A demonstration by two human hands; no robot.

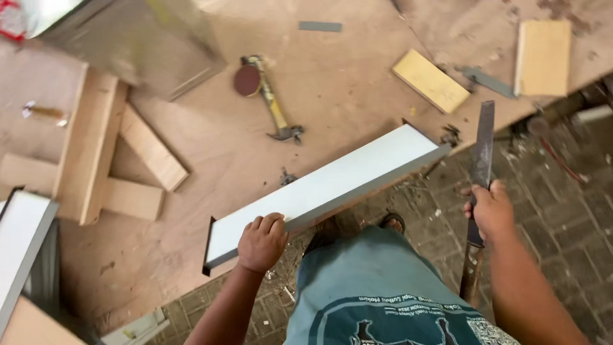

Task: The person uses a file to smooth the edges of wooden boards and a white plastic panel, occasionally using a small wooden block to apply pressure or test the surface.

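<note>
1. Two hands are at work at the edge of a brown plywood workbench (191, 147): the left hand (262, 243) is closed over the near long edge of a long white laminated board (325, 185), fingers curled on top, and the right hand (490, 209) is wrapped around a long flat metal file (482, 160) held nearly upright, clear of the board.
2. The white board lies flat along the bench's near edge, running from lower left to upper right, its right end just short of the file's blade.
3. Its top face is seen as clean and pale, with a grey band along the near edge and dark strips standing proud at both short ends.
4. For filing to go well, the board would best be pinned firmly by the left hand so that it cannot slide, and the file laid flat along the edge band rather than tipped, lest the white face be scratched.
5. Long, even strokes with light pressure would be advised; the left fingers should be kept away from the stroke's path.
6. Elsewhere on the bench a yellow-handled claw hammer (274, 112), a round reddish sanding disc (247, 80) and several pale wooden offcuts (153, 156) are scattered, well apart from the board.
</note>
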